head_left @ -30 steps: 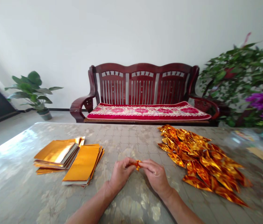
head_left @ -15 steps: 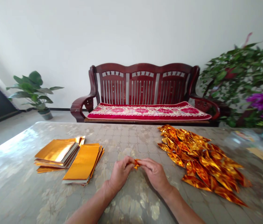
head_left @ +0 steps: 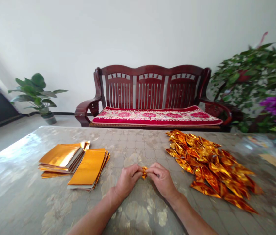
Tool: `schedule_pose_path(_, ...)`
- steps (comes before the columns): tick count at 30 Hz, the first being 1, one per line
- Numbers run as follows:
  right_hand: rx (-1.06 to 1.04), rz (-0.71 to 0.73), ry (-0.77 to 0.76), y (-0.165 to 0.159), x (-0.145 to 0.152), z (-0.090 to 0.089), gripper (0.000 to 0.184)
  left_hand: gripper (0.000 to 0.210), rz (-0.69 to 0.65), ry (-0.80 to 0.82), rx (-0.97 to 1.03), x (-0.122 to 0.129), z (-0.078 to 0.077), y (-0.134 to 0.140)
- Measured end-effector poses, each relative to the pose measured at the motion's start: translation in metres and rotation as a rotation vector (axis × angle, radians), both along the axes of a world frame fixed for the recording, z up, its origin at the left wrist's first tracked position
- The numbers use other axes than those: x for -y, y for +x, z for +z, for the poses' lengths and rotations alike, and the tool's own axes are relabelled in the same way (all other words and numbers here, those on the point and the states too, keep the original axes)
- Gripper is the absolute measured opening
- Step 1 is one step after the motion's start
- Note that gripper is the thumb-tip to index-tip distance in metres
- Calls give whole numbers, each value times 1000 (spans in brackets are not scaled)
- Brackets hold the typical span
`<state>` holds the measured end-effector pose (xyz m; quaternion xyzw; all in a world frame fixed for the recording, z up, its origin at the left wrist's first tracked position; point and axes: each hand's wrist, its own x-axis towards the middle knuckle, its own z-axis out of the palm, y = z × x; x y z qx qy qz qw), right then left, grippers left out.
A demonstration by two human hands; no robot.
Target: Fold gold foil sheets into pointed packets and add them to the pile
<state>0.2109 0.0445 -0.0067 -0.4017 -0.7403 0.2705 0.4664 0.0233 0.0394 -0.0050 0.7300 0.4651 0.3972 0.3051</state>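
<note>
Centrally, in the lower middle of the frame, a small gold piece (head_left: 144, 173) is pinched at both ends by fingertips: the left hand (head_left: 127, 179) grips its left end, the right hand (head_left: 161, 180) its right. The ends are hidden by the fingers; the piece bridges the narrow gap between the hands. At left of centre lie two stacks of gold sheets, the near stack (head_left: 87, 166) with its right edges fanned, just beside the far stack (head_left: 59, 156). A strip of patterned surface (head_left: 133, 147) separates the near stack from the left hand. At right, a pile (head_left: 208, 163) of folded gold shapes runs diagonally from near the surface's far edge toward the lower right, pointed tips projecting along its border; another strip separates it from the right hand. Between stacks and pile, a wider stretch extends from the hands to the far edge. Beyond that edge, upper middle, stands a bench (head_left: 150, 88) with a red mat (head_left: 152, 115).
</note>
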Motion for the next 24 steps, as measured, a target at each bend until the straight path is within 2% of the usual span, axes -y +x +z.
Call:
schedule_pose_path(6, 43, -16, 5, -2, 4, 1, 22, 15, -27, 54, -22, 1, 0, 0)
schedule_pose_path(13, 168, -65, 81, -7, 12, 5, 25, 16, -28, 180, -155, 4, -4, 3)
schedule_pose_path(19, 312, -111, 151, -9, 15, 6, 26, 19, 26, 291, -324, 8, -1, 7)
schedule_pose_path(24, 413, -159, 209, -12, 19, 9, 28, 20, 44, 435, -389, 8, -2, 10)
